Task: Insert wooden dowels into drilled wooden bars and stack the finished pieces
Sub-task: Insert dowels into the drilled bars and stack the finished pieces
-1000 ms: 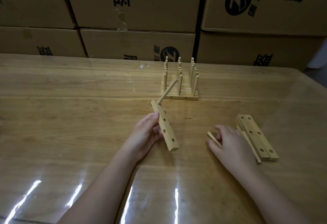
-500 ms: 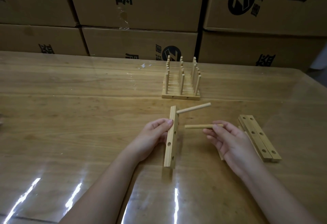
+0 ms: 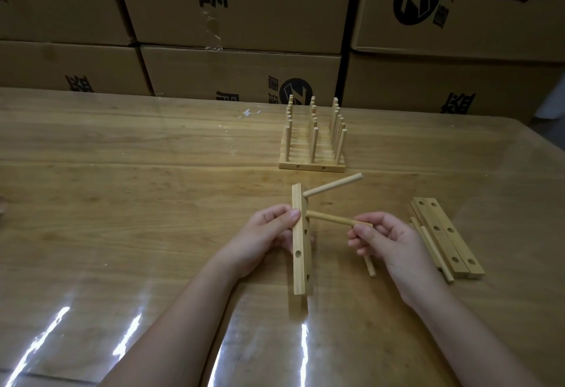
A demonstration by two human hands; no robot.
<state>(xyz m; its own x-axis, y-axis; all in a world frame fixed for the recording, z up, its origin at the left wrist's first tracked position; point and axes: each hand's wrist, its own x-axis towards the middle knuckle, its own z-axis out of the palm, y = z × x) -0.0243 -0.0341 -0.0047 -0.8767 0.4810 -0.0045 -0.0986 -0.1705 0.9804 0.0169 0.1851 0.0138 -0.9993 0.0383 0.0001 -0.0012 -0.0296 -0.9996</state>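
My left hand (image 3: pixel 263 236) grips a drilled wooden bar (image 3: pixel 301 252) held on edge, its lower end near the table. One dowel (image 3: pixel 333 188) sticks out of the bar's top hole, pointing right. My right hand (image 3: pixel 386 241) pinches a second dowel (image 3: pixel 331 219) whose left tip touches the bar at the hole just below. A third dowel (image 3: pixel 369 266) pokes down from under my right hand. Finished pieces (image 3: pixel 312 142) with upright dowels stand packed together farther back.
Two bare drilled bars (image 3: pixel 444 233) lie side by side at the right, with loose dowels (image 3: pixel 431 247) along their left edge. Stacked cardboard boxes (image 3: pixel 244 4) wall the table's far side. The wooden table (image 3: pixel 122 188) has a glossy cover.
My right hand picked a dowel off the table and brought it left until its tip met the bar. My left hand turned the bar upright, with the first dowel now pointing right.
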